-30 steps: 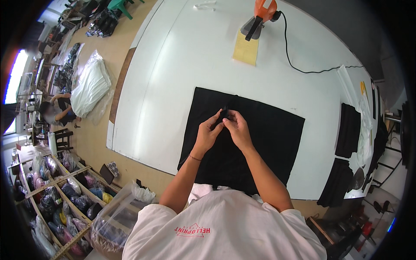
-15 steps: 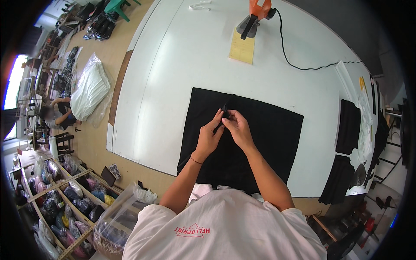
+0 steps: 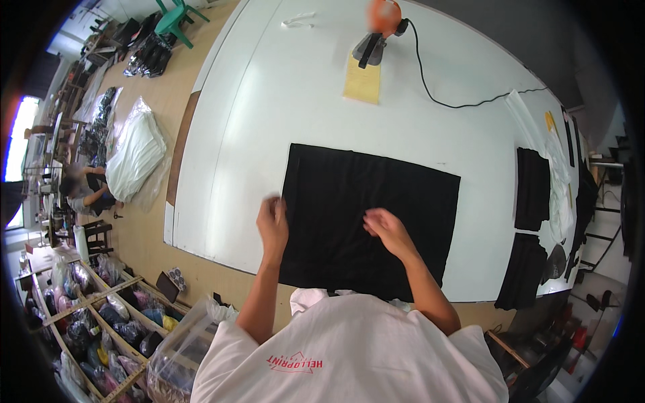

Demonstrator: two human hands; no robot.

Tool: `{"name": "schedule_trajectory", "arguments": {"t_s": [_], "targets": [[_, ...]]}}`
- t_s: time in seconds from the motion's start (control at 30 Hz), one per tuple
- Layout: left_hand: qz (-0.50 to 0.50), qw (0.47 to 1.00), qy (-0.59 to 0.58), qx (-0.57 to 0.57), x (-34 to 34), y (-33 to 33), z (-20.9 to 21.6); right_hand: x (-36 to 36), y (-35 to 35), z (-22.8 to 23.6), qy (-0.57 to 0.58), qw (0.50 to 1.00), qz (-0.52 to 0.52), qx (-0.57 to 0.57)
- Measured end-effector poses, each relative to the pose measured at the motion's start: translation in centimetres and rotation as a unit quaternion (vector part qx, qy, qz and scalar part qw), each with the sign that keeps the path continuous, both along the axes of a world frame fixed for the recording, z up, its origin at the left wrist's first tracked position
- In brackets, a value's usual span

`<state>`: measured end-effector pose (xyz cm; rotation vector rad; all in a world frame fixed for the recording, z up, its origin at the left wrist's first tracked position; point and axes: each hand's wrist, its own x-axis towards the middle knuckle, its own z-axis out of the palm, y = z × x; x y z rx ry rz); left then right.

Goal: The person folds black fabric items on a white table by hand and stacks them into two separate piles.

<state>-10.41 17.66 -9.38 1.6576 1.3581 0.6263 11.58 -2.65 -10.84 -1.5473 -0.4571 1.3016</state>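
Observation:
A black piece of cloth (image 3: pixel 342 181) lies spread on the white table in front of me, with faint creases across it. At the cloth's left edge my left hand (image 3: pixel 272 218) is raised, its fingertips blurred and loosely bent, holding nothing that I can see. Over the middle right of the cloth hovers my right hand (image 3: pixel 388 228), fingers half curled and the thumb apart, with nothing visible between them. Whether either hand touches the cloth is hard to tell.
An orange tool (image 3: pixel 383 20) with a black cord (image 3: pixel 440 101) rests by a yellow sheet (image 3: pixel 363 79) on the white table (image 3: pixel 235 154). Folded black cloths (image 3: pixel 532 188) lie along the right edge. Divided bins of bagged material (image 3: pixel 94 316) stand left; a person (image 3: pixel 87 191) sits beyond.
The hands, earlier pinching a bit of the black cloth together near its upper middle, have let go and parted. The left moved left and nearer, the right nearer. The raised bit now lies flat.

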Motion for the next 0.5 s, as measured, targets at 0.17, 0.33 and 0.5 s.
{"name": "schedule_trajectory", "arguments": {"t_s": [0.17,0.33,0.5], "targets": [[-0.076,0.893,0.163,-0.412,-12.1,-8.3,-3.5,-1.5,-17.8,-0.8,0.065,0.944,-0.157,-0.283],[0.153,0.813,-0.147,-0.542,-13.5,-10.8,-5.3,-4.3,-25.3,-4.1,0.045,0.854,-0.420,-0.303],[0.193,0.819,-0.210,-0.498,-12.4,-10.2,-7.1,-4.7,-23.9,-5.5,0.103,0.790,-0.572,-0.195]]}}
